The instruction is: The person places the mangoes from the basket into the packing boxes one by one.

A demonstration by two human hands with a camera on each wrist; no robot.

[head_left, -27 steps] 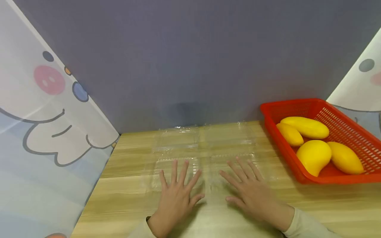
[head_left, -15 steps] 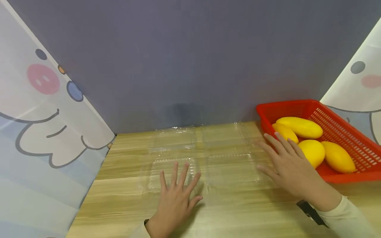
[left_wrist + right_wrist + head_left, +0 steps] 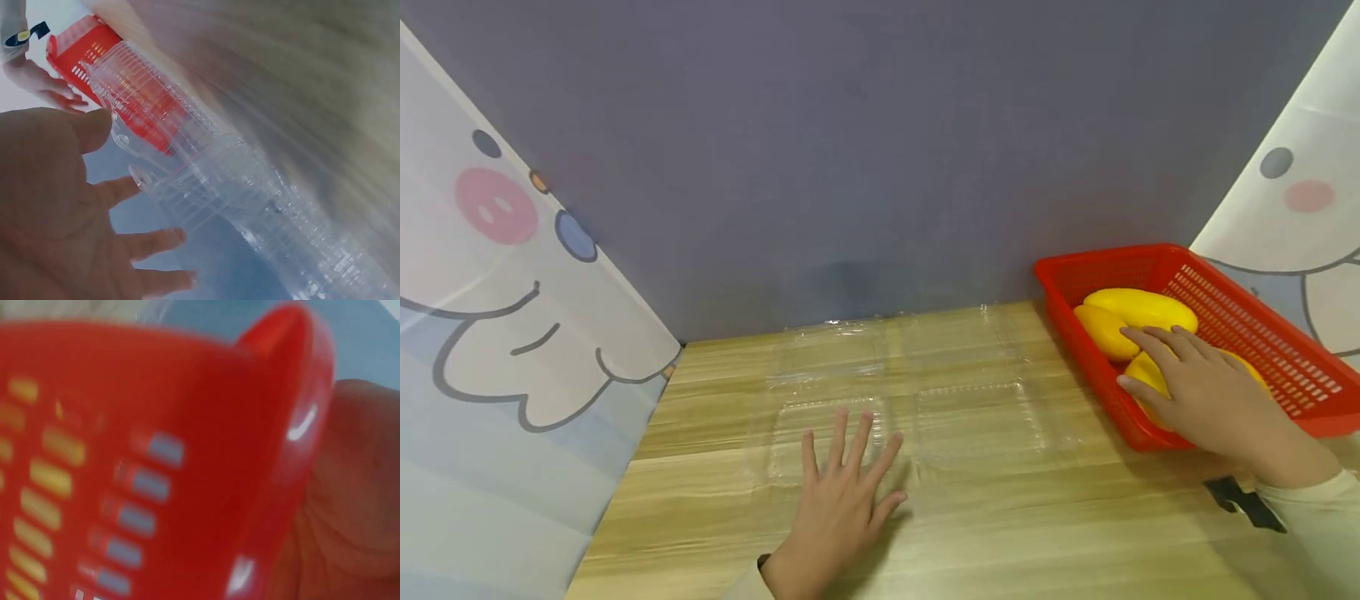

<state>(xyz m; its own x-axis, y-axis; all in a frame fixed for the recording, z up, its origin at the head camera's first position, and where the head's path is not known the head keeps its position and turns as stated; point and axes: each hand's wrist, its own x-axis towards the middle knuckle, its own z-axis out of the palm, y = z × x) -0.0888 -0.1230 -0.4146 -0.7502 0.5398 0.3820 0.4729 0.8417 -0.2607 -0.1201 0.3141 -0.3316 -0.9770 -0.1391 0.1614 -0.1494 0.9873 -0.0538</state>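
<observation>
Right hand [image 3: 1221, 400]: fingers extended loosely over a yellow fruit [image 3: 1151, 372] in the red basket [image 3: 1247, 312]; contact, I cannot tell from here. Best cupped round the fruit's middle, clear of rim. Left hand [image 3: 841, 504]: splayed wide, empty, at a clear container [image 3: 788, 442].

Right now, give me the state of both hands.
Left hand: open, fingers spread, holding nothing.
Right hand: open over the yellow fruits in the red basket; contact can't be told.

Fruit [image 3: 1141, 308] yel., basket [image 3: 1165, 267] red, table [image 3: 1000, 525] lt. brn woodgrain.
</observation>
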